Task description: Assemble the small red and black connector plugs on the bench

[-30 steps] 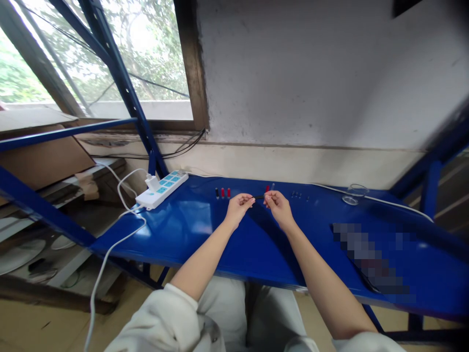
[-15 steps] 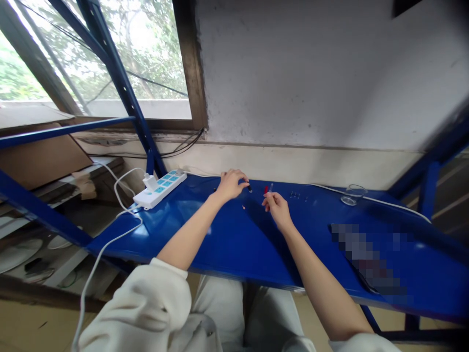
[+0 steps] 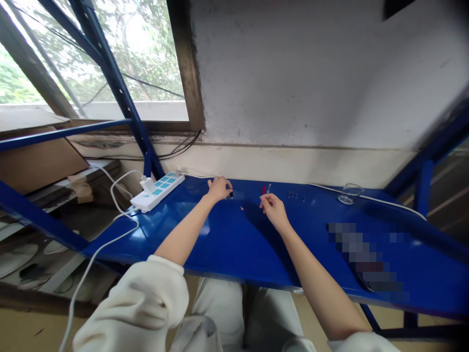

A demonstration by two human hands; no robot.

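My left hand (image 3: 220,188) is over the back of the blue table. Its thumb and fingers close on a small black-and-clear piece (image 3: 231,194), perhaps a capped tube, with the lower end close to the tabletop. To its right, my right hand (image 3: 274,209) has its fingertips pinched together; whatever is between them is too small to make out. Just beyond those fingertips are a small red piece (image 3: 264,189) and a clear tube-like piece (image 3: 268,188). A tiny pinkish bit (image 3: 242,209) lies on the table between the hands.
A white power strip (image 3: 157,192) with a plug and cable occupies the table's left end. Several tiny clear pieces (image 3: 293,194) lie right of my right hand, then a clear round container (image 3: 350,194). A blurred-out dark object (image 3: 362,259) rests front right. Blue frame posts (image 3: 423,188) flank the table.
My left hand has shifted left, away from my right hand, carrying the black-and-clear piece lower toward the table. My right hand stays nearly in place, pinched. The view has turned slightly.
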